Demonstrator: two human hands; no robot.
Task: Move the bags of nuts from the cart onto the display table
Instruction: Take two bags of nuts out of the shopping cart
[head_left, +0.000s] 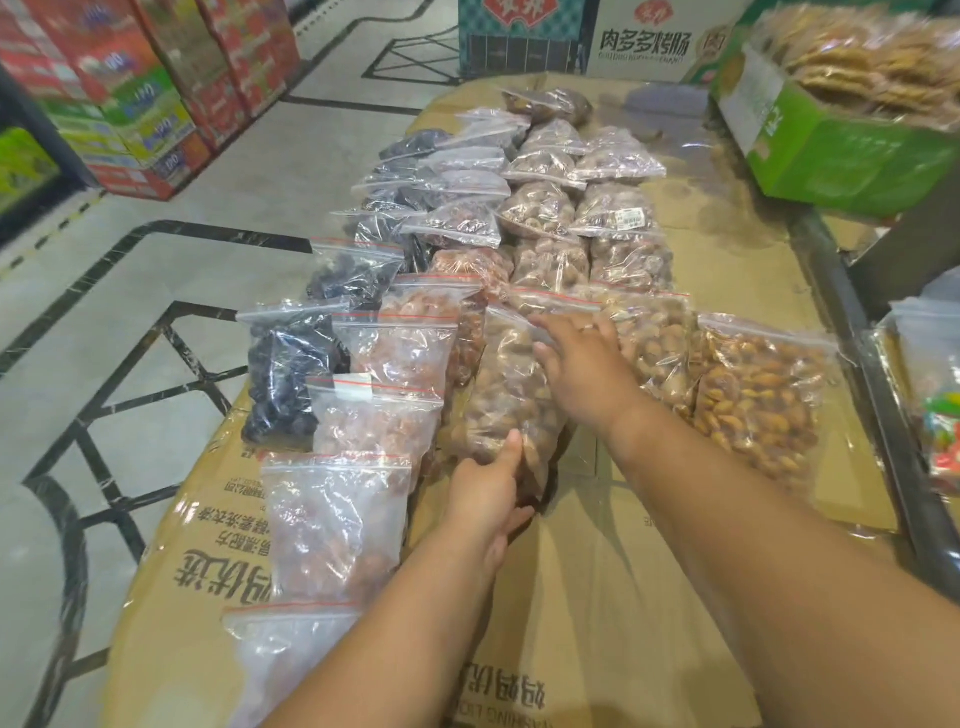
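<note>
The left hand (488, 493) curls round the near end of the bag of nuts (506, 395); the right hand (584, 364) lies flat on it. Likely soft, shifting, slippery: best supported underneath.

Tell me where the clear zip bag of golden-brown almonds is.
Head view, right side: the almond bag lies on the cardboard, between the bag of round brown nuts and the dark rail.
</note>
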